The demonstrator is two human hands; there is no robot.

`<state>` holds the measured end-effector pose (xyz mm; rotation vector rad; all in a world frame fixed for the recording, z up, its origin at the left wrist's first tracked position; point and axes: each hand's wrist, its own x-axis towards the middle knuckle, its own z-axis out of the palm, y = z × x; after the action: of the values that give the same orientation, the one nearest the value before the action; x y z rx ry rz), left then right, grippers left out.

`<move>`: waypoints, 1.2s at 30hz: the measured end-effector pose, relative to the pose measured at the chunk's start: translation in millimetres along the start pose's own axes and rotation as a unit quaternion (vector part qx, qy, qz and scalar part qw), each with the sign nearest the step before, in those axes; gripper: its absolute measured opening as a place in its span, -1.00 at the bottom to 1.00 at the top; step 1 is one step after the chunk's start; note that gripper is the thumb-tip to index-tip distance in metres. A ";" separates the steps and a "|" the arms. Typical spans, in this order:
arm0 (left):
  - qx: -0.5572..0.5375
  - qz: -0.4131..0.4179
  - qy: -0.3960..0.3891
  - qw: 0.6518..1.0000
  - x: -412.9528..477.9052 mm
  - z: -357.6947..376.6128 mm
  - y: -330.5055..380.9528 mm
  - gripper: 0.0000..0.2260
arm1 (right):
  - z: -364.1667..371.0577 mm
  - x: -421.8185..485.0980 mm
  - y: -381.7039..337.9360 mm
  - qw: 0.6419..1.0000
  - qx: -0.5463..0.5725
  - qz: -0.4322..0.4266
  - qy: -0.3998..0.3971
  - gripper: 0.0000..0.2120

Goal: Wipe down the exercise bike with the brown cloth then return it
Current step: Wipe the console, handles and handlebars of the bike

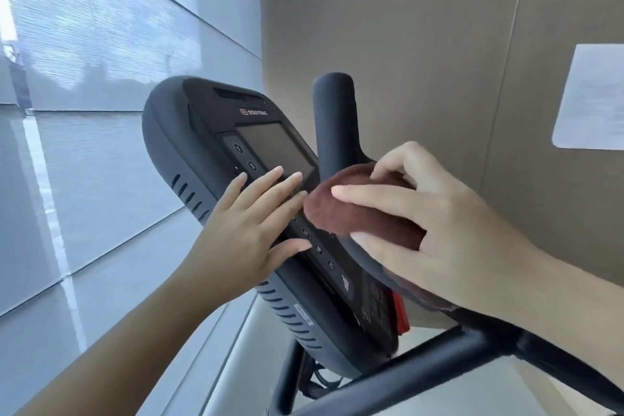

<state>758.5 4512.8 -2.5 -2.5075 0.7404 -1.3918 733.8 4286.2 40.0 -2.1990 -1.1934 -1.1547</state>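
Gripping the brown cloth [358,213] bunched over the handlebar [332,118], the right hand [439,223] curls its fingers round it so the fabric hugs the bar, likely for wiping. The left hand [250,223] rests flat, fingers straight, on the console [202,132], seemingly steadying the exercise bike [422,368].
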 end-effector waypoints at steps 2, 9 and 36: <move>-0.012 -0.002 0.007 1.000 3.3 6.2 -5.0 -0.48 | -3.7 19.1 -3.3 0.997 -0.001 0.004 0.078 -0.66; -0.027 0.044 0.044 0.998 4.9 23.6 -15.6 -0.51 | 17.2 36.6 -22.3 0.989 -0.105 0.035 0.093 -0.66; -0.157 0.103 0.172 0.967 -8.6 31.6 -56.4 -0.62 | 41.2 28.0 -74.7 0.935 -0.245 0.189 0.172 -0.65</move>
<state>800.0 4563.0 -4.5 -2.3333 1.3434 -1.7716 700.5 4369.5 34.6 -2.2824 -0.3338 -1.6972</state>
